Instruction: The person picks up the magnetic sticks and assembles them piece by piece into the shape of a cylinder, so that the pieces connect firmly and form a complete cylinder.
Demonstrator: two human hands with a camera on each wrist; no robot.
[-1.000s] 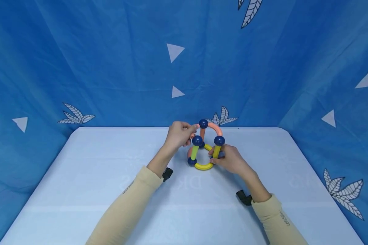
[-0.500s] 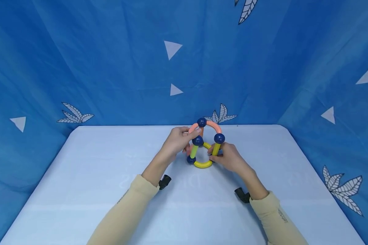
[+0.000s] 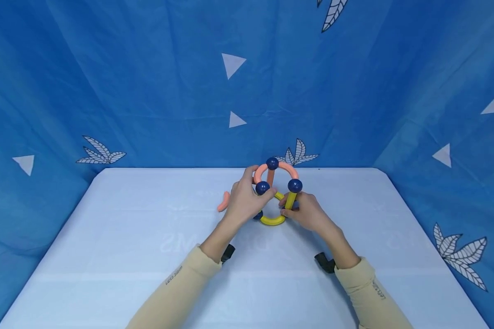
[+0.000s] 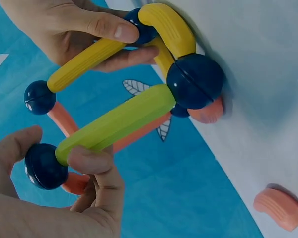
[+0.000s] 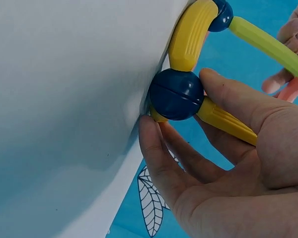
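Observation:
A toy frame of magnetic sticks and balls stands on the white table. Its top ring has pink curved sticks (image 3: 288,169) between dark blue balls; its bottom ring shows yellow curved sticks (image 3: 272,221). My left hand (image 3: 244,198) holds the front left top ball (image 4: 45,166), with fingertips also on the upper end of the lime green stick (image 4: 116,118). My right hand (image 3: 308,212) pinches the lower right ball (image 5: 176,94) at the foot of the straight yellow stick (image 3: 290,201). In the head view, the left hand covers the green stick.
A loose pink curved stick (image 3: 223,202) lies on the table (image 3: 148,256) left of my left hand. Behind the table's far edge hangs a blue curtain (image 3: 181,91) with leaf and triangle prints. Black wrist mounts (image 3: 325,262) sit under the wrists.
My left hand has moved from the pink curved stick at the top left to the front left top ball. The loose pink stick has come into sight. My right hand keeps its hold.

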